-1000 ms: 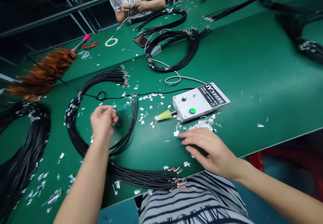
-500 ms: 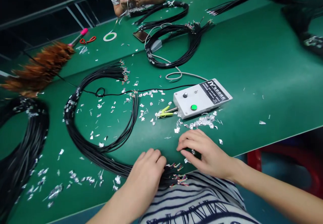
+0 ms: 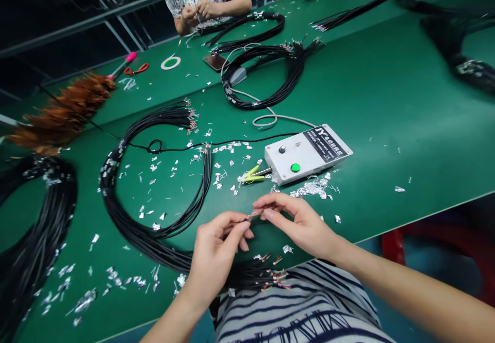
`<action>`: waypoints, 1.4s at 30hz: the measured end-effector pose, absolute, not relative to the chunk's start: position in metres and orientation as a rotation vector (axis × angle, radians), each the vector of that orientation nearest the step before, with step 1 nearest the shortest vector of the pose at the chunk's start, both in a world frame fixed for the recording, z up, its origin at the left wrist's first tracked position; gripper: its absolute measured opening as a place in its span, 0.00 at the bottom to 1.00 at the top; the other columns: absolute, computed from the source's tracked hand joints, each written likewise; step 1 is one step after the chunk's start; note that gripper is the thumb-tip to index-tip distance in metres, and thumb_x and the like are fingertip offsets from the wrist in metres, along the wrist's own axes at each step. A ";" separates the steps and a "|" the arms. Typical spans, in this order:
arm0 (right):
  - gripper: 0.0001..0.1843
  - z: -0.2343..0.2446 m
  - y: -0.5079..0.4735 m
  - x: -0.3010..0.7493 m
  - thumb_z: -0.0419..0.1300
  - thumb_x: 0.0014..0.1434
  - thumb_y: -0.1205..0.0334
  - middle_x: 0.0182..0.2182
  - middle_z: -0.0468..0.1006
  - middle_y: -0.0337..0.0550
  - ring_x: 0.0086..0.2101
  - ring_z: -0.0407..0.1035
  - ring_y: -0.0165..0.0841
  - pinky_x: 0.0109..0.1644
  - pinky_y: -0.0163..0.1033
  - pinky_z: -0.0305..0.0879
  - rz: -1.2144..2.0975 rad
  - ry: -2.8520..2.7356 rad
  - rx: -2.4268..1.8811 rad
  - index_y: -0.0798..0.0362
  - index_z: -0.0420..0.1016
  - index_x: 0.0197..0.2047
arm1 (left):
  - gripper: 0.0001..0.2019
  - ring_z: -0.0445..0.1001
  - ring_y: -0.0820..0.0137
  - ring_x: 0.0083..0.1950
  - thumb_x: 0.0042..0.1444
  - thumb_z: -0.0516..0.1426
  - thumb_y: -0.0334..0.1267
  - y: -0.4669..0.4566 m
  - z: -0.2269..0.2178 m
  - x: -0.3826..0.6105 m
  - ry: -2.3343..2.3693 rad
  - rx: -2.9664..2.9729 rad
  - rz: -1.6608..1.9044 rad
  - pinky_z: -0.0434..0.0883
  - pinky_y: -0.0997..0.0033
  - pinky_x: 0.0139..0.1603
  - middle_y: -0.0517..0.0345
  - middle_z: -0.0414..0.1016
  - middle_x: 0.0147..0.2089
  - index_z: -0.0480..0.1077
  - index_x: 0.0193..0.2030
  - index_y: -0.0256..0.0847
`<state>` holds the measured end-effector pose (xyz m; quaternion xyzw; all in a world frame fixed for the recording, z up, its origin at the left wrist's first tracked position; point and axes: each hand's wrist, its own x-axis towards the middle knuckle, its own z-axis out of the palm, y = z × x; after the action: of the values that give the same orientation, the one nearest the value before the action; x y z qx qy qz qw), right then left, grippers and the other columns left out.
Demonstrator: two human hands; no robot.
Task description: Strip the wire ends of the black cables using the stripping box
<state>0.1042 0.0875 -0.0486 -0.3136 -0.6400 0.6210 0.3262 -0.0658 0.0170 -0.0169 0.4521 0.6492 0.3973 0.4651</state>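
Observation:
Between thumb and fingers, my left hand [image 3: 218, 242] pinches the end of one black cable, whose thin coloured wires [image 3: 254, 214] stick out to the right. My right hand [image 3: 297, 222] closes its fingertips on the tips of those wires. Below the hands, the bundle of black cables [image 3: 170, 252] runs to the table's front edge, its stripped coloured ends [image 3: 278, 278] fanned out near the striped shirt. Just beyond my hands stands a white box [image 3: 305, 154] with a green button, a knob and a yellow-green clip [image 3: 253, 176] on its shaft.
Foil scraps [image 3: 311, 188] lie scattered over the green table [image 3: 386, 126]. Another cable coil [image 3: 270, 103] is behind the box, and more cables [image 3: 58, 219] lie at left. A brown feather duster [image 3: 73, 111] rests at far left. Across the table, a person's hands [image 3: 201, 12] work.
My left hand has lifted from the bundle with a cable end in its fingers. My right hand has moved left and taken hold of the wires.

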 end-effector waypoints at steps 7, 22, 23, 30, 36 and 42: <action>0.10 -0.050 0.092 0.088 0.60 0.59 0.59 0.36 0.81 0.43 0.36 0.74 0.33 0.37 0.38 0.70 1.697 -1.609 -0.868 0.53 0.77 0.42 | 0.10 0.70 0.74 0.20 0.58 0.57 0.41 0.021 -0.018 -0.066 1.553 0.961 1.077 0.64 0.77 0.21 0.55 0.77 0.26 0.75 0.35 0.35; 0.04 -0.051 0.094 0.079 0.64 0.54 0.60 0.27 0.79 0.38 0.28 0.69 0.29 0.31 0.36 0.63 1.638 -1.570 -0.907 0.52 0.77 0.31 | 0.18 0.53 0.78 0.19 0.61 0.54 0.50 0.016 -0.024 -0.065 1.575 1.005 0.972 0.51 0.76 0.18 0.60 0.68 0.22 0.72 0.31 0.38; 0.05 -0.051 0.094 0.079 0.63 0.55 0.60 0.28 0.79 0.39 0.29 0.70 0.30 0.32 0.36 0.63 1.659 -1.556 -0.904 0.52 0.77 0.32 | 0.17 0.54 0.77 0.19 0.61 0.55 0.50 0.016 -0.024 -0.065 1.570 0.999 0.981 0.52 0.77 0.19 0.60 0.67 0.21 0.72 0.32 0.38; 0.10 -0.051 0.096 0.087 0.59 0.60 0.54 0.28 0.79 0.39 0.29 0.72 0.30 0.35 0.36 0.70 1.765 -1.443 -0.870 0.51 0.77 0.35 | 0.07 0.69 0.74 0.22 0.53 0.62 0.39 0.021 -0.019 -0.059 1.605 0.957 1.140 0.68 0.76 0.25 0.59 0.74 0.23 0.72 0.29 0.39; 0.09 -0.047 0.089 0.092 0.58 0.62 0.59 0.33 0.80 0.42 0.33 0.74 0.32 0.35 0.37 0.71 1.528 -1.570 -0.923 0.51 0.79 0.40 | 0.04 0.74 0.71 0.24 0.53 0.61 0.36 0.021 -0.023 -0.055 1.733 1.167 1.168 0.71 0.75 0.26 0.60 0.76 0.24 0.73 0.28 0.41; 0.09 -0.040 0.084 0.095 0.57 0.63 0.68 0.34 0.79 0.44 0.35 0.74 0.33 0.39 0.40 0.73 1.013 -1.883 -0.750 0.52 0.78 0.42 | 0.06 0.69 0.73 0.23 0.57 0.58 0.32 0.017 -0.028 -0.054 1.866 1.586 1.127 0.67 0.75 0.27 0.61 0.75 0.24 0.74 0.29 0.43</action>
<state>0.0951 0.0839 -0.0405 -0.2998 -0.7527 0.4048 0.4239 -0.0541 0.0173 -0.0278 0.5737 0.6751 0.4077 0.2208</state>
